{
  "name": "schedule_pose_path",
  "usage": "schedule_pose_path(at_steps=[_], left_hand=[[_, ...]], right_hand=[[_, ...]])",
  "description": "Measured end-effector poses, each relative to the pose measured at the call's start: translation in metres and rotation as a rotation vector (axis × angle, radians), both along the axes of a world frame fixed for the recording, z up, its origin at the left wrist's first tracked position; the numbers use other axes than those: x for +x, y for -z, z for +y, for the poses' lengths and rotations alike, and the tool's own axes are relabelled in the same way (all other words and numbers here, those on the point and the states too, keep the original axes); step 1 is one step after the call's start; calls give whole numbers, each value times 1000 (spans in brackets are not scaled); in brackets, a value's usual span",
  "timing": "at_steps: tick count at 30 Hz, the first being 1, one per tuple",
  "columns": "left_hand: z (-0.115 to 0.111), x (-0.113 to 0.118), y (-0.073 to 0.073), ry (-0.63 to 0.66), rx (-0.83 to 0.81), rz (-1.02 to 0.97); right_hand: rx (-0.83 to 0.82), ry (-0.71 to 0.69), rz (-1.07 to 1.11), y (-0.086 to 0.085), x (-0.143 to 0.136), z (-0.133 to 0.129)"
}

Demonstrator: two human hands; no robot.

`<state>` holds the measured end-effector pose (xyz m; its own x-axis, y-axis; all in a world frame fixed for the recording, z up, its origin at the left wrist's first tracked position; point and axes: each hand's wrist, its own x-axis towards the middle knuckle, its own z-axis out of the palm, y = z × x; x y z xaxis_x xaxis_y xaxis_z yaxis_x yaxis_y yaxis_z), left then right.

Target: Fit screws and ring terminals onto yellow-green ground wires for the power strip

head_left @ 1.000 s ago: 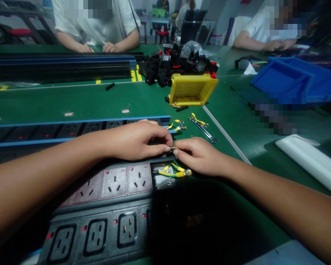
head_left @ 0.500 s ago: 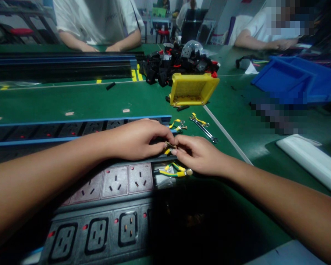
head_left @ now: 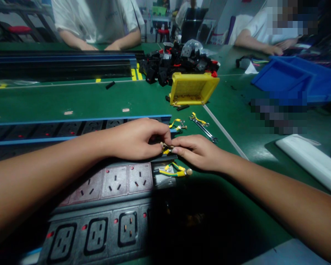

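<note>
My left hand [head_left: 139, 140] and my right hand [head_left: 200, 151] meet over the end of a black power strip. Both are closed, thumb against fingers, around a small brass-coloured screw [head_left: 163, 146] at the ring terminals of a yellow-sleeved ground wire [head_left: 167, 151]. Fingertips hide part of these pieces. Just below, a yellow-green ground wire [head_left: 168, 173] with a brass screw at its end sticks out of a socket strip [head_left: 115, 182]. Behind my left hand lies a blue-edged socket strip [head_left: 62, 129], with wire terminals [head_left: 179, 126] at its end.
A wrench [head_left: 202, 129] lies beyond my right hand. Farther back are a yellow bin [head_left: 194, 88] on its side, a pile of black parts [head_left: 171, 64] and a blue bin [head_left: 298, 79]. Another socket strip [head_left: 98, 235] lies nearest me. Co-workers sit across the green table.
My fingertips have shifted slightly left, and more of the brass-coloured screw and yellow sleeve shows between them. My right fingers lie straighter. The co-worker at right has moved a hand.
</note>
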<state>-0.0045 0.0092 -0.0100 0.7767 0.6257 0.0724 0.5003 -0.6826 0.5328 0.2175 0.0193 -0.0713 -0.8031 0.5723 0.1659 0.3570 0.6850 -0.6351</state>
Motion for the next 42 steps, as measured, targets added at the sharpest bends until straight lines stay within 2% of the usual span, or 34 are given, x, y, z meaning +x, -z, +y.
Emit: schedule_pose_path(at_steps=[8,14,19,23,34,42], left_hand=[[1,0,2,-11,-12,-17],[1,0,1,-3,0,-8],[1,0,3,-2,21,-17],[1,0,3,-20,7,-19],[1,0,3,-30,-20,-18],[0,-1,3,-36,-28,2]], right_hand=[[108,182,-256,-13,-10,-11],[-15,299,-213,-11,-15,-14],[-209,330,-130,-3,-17,-10],[-261,337,-101,-3,-18,-10],[-251,284,-77,0,-21,-6],[-148,307,-121,-2,-20,-5]])
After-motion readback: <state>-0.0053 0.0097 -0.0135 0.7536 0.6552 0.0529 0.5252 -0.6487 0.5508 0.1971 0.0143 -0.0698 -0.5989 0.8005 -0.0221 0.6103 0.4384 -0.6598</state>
